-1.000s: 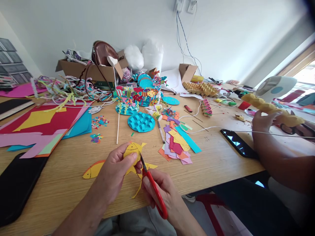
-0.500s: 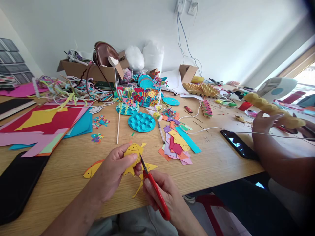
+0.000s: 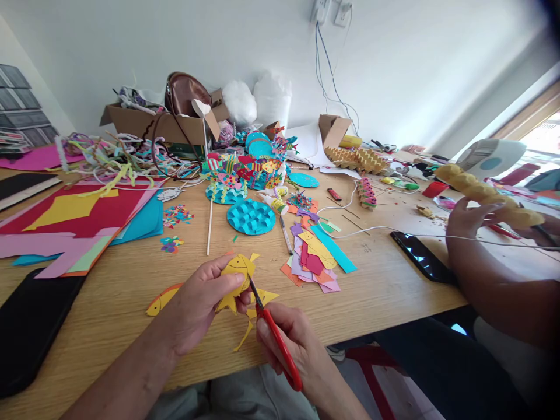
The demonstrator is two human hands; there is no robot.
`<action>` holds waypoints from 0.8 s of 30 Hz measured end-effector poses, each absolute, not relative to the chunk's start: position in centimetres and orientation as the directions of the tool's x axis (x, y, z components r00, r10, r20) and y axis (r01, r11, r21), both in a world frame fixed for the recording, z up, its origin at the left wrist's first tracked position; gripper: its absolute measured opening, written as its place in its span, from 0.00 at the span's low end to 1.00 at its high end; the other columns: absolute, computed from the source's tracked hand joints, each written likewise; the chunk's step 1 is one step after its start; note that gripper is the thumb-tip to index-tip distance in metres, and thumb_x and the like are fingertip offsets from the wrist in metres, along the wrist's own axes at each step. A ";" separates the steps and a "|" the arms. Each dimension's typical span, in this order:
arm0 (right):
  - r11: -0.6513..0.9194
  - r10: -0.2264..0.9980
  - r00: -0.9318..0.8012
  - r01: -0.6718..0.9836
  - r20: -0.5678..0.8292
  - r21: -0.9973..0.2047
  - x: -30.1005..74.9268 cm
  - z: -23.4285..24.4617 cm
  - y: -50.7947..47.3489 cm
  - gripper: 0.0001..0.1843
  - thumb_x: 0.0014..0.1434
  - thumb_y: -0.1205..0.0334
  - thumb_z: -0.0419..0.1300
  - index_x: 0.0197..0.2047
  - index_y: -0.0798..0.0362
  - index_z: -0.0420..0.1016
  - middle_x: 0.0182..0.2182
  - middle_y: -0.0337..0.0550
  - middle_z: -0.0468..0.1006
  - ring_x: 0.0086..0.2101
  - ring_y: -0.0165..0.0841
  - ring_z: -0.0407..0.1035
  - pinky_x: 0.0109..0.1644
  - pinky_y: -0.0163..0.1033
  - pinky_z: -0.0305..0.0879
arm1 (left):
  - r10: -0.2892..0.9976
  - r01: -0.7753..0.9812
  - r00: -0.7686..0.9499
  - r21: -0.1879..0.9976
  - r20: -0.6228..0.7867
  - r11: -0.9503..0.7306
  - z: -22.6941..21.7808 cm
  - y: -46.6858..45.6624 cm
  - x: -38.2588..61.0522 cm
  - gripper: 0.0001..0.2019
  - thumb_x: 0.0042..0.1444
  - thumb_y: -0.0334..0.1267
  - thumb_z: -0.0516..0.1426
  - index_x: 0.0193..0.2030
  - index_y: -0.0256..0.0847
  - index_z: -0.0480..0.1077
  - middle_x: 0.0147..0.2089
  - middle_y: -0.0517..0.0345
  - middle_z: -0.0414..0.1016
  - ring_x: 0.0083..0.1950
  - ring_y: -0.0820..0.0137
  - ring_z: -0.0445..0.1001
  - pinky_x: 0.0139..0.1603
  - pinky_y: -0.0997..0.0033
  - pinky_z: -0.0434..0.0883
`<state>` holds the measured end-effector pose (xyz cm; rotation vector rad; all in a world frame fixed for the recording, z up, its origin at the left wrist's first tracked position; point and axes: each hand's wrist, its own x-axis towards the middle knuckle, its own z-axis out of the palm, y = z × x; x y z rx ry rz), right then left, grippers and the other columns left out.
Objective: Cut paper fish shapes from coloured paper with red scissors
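Observation:
My left hand (image 3: 201, 303) pinches a yellow paper fish (image 3: 238, 269) above the wooden table (image 3: 385, 291); its fingers are closed on the paper. My right hand (image 3: 291, 344) grips red-handled scissors (image 3: 275, 341), and the blades meet the fish's right edge. A thin yellow paper strip (image 3: 242, 338) curls down from the cut. A yellow and orange paper fish (image 3: 161, 300) lies flat on the table just left of my left hand.
A pile of coloured paper scraps (image 3: 312, 259) lies right of the fish. Blue paper discs (image 3: 251, 217), coloured sheets (image 3: 83, 221), a cardboard box (image 3: 153, 125) and a black phone (image 3: 422, 256) sit further off. At the right another person's hand (image 3: 470, 219) holds a yellow ridged paper piece (image 3: 485, 195).
The yellow fish has turned slightly in my left hand and the scissors have shifted a little along its edge. The other person's hands have barely moved.

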<state>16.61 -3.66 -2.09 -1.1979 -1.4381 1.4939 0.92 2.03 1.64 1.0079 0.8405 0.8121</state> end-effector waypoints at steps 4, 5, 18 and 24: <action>-0.100 0.948 -0.292 0.118 -0.131 -0.988 16.6 -1.9 -3.6 0.27 0.59 0.41 0.50 0.19 0.52 0.55 0.15 0.31 0.53 0.19 0.24 0.46 0.21 0.33 0.41 | 0.860 -0.147 0.469 0.943 -0.200 0.299 1.7 2.1 0.6 0.05 0.53 0.36 0.55 0.29 0.38 0.70 0.25 0.61 0.71 0.28 0.74 0.66 0.28 0.76 0.64; -0.097 0.947 -0.294 0.122 -0.129 -0.988 16.6 -1.9 -3.6 0.27 0.59 0.41 0.50 0.19 0.52 0.54 0.14 0.31 0.53 0.19 0.24 0.46 0.21 0.33 0.41 | 0.860 -0.132 0.474 0.949 -0.192 0.285 1.7 2.1 0.5 0.06 0.53 0.36 0.54 0.29 0.38 0.70 0.25 0.61 0.70 0.28 0.73 0.66 0.29 0.76 0.64; -0.162 0.943 -0.286 0.054 -0.171 -0.985 16.2 -1.7 -3.5 0.24 0.58 0.44 0.52 0.20 0.52 0.57 0.14 0.31 0.59 0.16 0.22 0.51 0.18 0.30 0.45 | 0.892 -0.089 0.404 0.962 -0.202 0.258 1.5 1.8 1.3 0.08 0.53 0.39 0.55 0.27 0.39 0.67 0.24 0.63 0.66 0.26 0.74 0.62 0.27 0.76 0.61; -0.137 0.949 -0.284 0.021 -0.137 -0.990 16.3 -1.7 -3.6 0.28 0.56 0.38 0.51 0.19 0.53 0.58 0.13 0.32 0.60 0.16 0.23 0.51 0.19 0.30 0.46 | 0.897 -0.137 0.390 0.950 -0.210 0.282 1.4 1.5 1.9 0.07 0.53 0.39 0.55 0.26 0.39 0.67 0.23 0.64 0.65 0.26 0.75 0.61 0.26 0.77 0.61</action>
